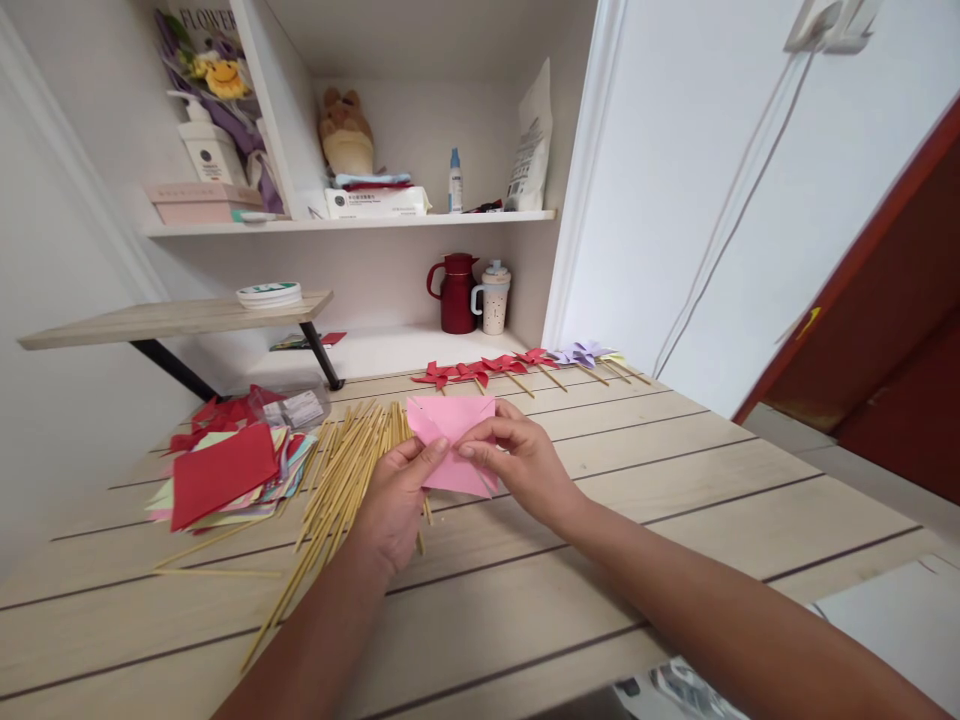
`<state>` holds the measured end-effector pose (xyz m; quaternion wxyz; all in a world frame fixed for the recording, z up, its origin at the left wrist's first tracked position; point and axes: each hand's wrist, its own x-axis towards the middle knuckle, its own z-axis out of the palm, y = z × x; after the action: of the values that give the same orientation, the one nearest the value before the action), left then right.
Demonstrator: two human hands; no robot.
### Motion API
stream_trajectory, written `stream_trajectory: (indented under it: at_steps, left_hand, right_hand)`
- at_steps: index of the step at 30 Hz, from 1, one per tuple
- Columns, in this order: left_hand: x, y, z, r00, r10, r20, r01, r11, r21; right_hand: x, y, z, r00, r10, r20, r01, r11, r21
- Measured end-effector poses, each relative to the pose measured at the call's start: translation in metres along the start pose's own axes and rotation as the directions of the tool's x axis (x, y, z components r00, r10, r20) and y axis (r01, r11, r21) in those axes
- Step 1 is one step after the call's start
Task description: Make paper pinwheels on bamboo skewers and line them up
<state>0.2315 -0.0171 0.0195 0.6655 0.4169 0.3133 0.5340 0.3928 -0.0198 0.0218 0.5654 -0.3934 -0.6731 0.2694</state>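
Both hands meet over the middle of the wooden table (675, 470), working one sheet of pink paper (452, 425). The sheet is held just above the tabletop, partly folded, its far edge straight, a crease running through it.

Left hand (397, 505): thumb and fingers pinched on the paper's near left edge, palm turned inward. It sits directly over the near end of a loose heap of wooden sticks (341, 470), which fans out toward the near left across the table.

Right hand (517, 455): fingers curled, fingertips closed on the paper's middle and right part, thumb pressing from the near side. The fingertips of both hands almost touch at the centre of the sheet.

Left of the sticks: a stack of coloured paper squares (225, 475), a red sheet on top, more red pieces behind it. A clear plastic packet (300, 408) lies just beyond the stack.

Far edge of the table: a row of finished pinwheels on sticks, red ones (480, 372) on the left, pale purple ones (581, 352) to the right.

Behind, in the shelf recess: a dark red jug (456, 292) and a speckled cup with lid (495, 297) stand side by side. A small raised wooden shelf (172, 320) at far left carries a round flat tin (268, 293).
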Motion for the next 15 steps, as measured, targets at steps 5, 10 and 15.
stream_trajectory:
  at_steps: [5, 10, 15]
  left_hand:
    - [0.0001, 0.0013, 0.0009, 1.0, 0.012, -0.028, -0.012, 1.0, -0.015]
    - [0.0023, 0.0045, -0.0027, 0.997, 0.014, -0.07, -0.019, 0.997, -0.068]
    - [0.003, 0.0048, -0.0047, 0.997, 0.019, -0.077, -0.025, 0.997, -0.071]
  right_hand:
    - [0.0017, -0.0008, -0.0035, 1.0, -0.026, 0.017, 0.025, 0.998, 0.062]
    - [0.0023, -0.0027, -0.0065, 0.991, -0.077, 0.106, 0.064, 0.99, 0.125]
    - [-0.0004, -0.0026, -0.0051, 0.98, -0.142, 0.136, 0.134, 0.989, 0.066]
